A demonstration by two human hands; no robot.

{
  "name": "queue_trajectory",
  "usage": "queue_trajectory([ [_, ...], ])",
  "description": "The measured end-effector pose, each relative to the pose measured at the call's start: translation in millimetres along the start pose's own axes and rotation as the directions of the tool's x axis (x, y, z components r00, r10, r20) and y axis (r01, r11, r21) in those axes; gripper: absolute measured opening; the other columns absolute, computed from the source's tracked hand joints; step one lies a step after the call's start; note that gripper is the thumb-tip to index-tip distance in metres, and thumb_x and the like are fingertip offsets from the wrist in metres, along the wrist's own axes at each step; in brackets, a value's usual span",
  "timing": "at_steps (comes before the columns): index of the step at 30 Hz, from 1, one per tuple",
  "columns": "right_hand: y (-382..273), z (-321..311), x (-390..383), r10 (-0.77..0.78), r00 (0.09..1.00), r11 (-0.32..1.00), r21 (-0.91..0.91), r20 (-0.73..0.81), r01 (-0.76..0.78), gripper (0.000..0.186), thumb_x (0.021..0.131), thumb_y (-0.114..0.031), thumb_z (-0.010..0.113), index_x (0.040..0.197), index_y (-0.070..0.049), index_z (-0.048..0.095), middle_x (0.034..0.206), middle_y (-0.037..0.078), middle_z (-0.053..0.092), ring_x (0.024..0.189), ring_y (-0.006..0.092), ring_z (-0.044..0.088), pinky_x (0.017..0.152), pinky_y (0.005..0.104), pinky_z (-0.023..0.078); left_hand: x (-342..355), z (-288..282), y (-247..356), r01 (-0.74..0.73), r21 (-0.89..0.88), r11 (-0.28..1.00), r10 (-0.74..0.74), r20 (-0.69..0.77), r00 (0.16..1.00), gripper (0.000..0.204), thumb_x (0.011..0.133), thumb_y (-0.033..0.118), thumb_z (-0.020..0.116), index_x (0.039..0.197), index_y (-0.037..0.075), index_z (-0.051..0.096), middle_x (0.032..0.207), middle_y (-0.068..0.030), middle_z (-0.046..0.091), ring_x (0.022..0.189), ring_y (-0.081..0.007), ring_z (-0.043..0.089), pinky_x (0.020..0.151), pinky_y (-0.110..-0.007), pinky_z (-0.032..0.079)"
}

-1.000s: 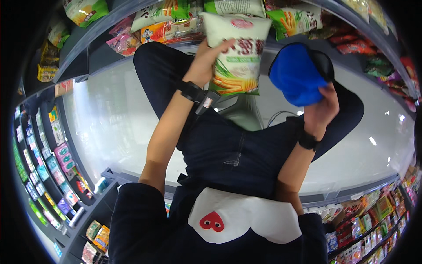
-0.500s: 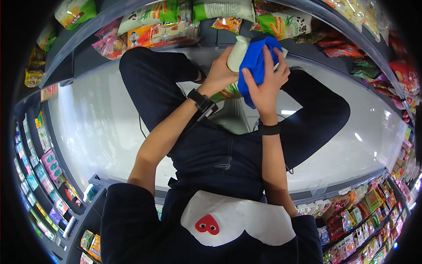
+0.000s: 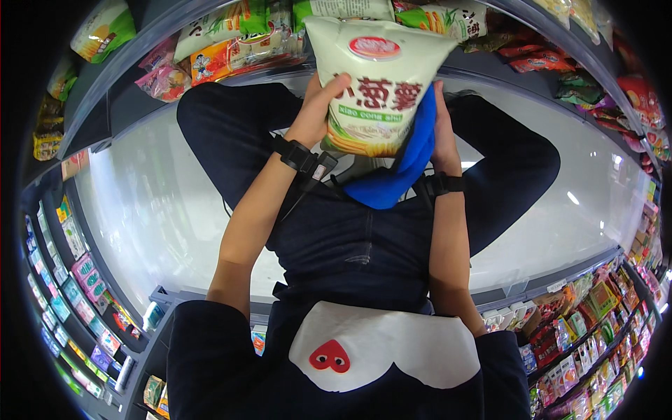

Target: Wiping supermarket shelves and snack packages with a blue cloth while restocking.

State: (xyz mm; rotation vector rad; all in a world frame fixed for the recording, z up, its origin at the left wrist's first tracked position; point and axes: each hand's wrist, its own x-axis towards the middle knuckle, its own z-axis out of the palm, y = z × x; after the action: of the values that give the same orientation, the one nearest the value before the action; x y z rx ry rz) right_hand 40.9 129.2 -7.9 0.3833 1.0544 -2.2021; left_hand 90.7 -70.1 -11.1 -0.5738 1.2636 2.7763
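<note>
A pale green and white snack bag (image 3: 381,70), puffed up, faces me upright in front of my crossed legs. My left hand (image 3: 318,108) grips its left side, the thumb laid over the front and the other fingers hidden behind. Along the bag's right edge hangs a blue cloth (image 3: 392,183), its lower end drooping over my lap. My right hand (image 3: 445,136) is closed on the cloth at that side; most of its fingers are hidden behind the cloth and the bag.
A grey shelf (image 3: 133,105) curves close in front, with an orange snack packet (image 3: 234,57), a pink packet (image 3: 162,82) and red packets (image 3: 542,59) on it. Stocked racks stand at the left and behind me on the right. Pale shiny floor (image 3: 147,203) lies around my legs.
The snack bag has turned so its printed front faces me and has come nearer. The blue cloth has slid from across the bag to its right edge and now hangs lower.
</note>
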Motion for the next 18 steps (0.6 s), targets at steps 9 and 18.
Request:
queue_trajectory([
  [9, -7.7, -13.5, -3.8, 0.141, 0.988, 0.981, 0.145, -0.055, -0.132, 0.046, 0.096, -0.038, 0.052, 0.126, -0.003, 0.054, 0.118, 0.011, 0.061, 0.105, 0.0227, 0.058, 0.095, 0.0335, 0.045, 6.1, 9.6, -1.2, 0.22, -0.094, 0.971, -0.226, -0.054, 0.973, 0.058, 0.091, 0.047, 0.057, 0.131, 0.006, 0.046, 0.125, -0.0061, 0.056, 0.111, -0.0173, 0.055, 0.095, -0.032, 0.046],
  [18, -5.6, -22.5, -1.2, -0.024, 0.969, 0.995, -0.102, -0.245, -0.001, 0.048, 0.093, -0.034, 0.058, 0.128, -0.002, 0.051, 0.115, 0.01, 0.062, 0.102, 0.0203, 0.06, 0.093, 0.0319, 0.046, 21.2, 3.6, -27.0, -0.054, 0.047, 0.997, 0.059, -0.107, 0.992, 0.06, 0.095, 0.052, 0.046, 0.127, 0.002, 0.048, 0.118, -0.0081, 0.059, 0.107, -0.0168, 0.057, 0.092, -0.031, 0.047],
])
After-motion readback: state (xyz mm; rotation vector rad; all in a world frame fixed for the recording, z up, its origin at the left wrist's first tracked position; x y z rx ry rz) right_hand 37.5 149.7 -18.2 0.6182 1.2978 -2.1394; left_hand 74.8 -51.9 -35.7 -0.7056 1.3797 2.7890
